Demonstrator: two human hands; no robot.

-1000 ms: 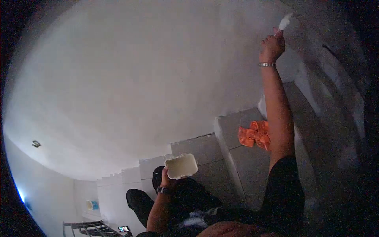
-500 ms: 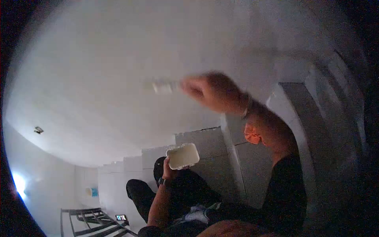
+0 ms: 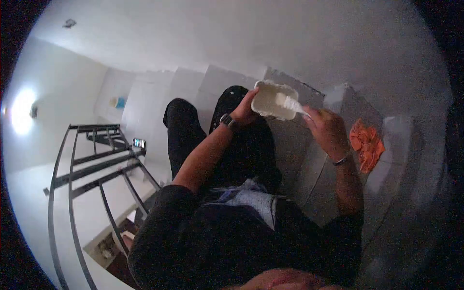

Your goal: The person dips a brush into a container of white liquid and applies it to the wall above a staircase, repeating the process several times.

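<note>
My left hand (image 3: pixel 245 110) is closed around the near side of a cream rectangular tub (image 3: pixel 264 99), its thumb on the rim. The tub's rim is crusted with white paint, and pale paint coats the inside. In my right hand (image 3: pixel 328 131) is a paintbrush (image 3: pixel 293 104) with a white-smeared handle. Its bristle end dips into the tub, touching the paint. The tub is above my bent knee.
Tiled steps (image 3: pixel 195 79) run along a white wall (image 3: pixel 193 34). An orange cloth (image 3: pixel 366 145) lies on a step at the right. Black metal railing (image 3: pixel 104 166) stands at the left, with a lit phone (image 3: pixel 139 143) beside it. Farther off is a small blue-and-white bucket (image 3: pixel 117 102).
My right hand has come down from the wall with the paintbrush and put its bristles in the tub. The camera view has tilted down, showing more railing and the whole orange cloth.
</note>
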